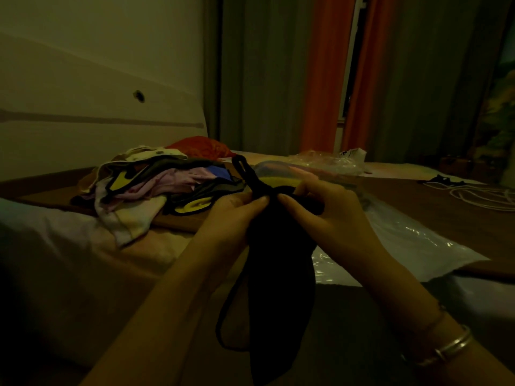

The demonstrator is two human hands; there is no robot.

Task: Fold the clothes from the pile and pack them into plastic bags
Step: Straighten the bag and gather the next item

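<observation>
Two hands are holding up a dark garment (281,263), starting its fold.

The left hand (239,210) and right hand (320,207) are each pinching its soft, limp top edge, strap loops dangling, above the bed's near edge; next, probably laying it flat. Behind, the crumpled pile (156,185); beside, a glossy plastic bag (404,240).

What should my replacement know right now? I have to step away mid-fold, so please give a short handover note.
Left hand and right hand: both pinch the top of a black garment, which hangs unfolded between them.
Clothes pile: still heaped on the bed, to the left.
Plastic bag: lies flat to the right; another bag behind the hands seems to hold clothes.
Left: fold the black garment, bag it, then the pile.
</observation>
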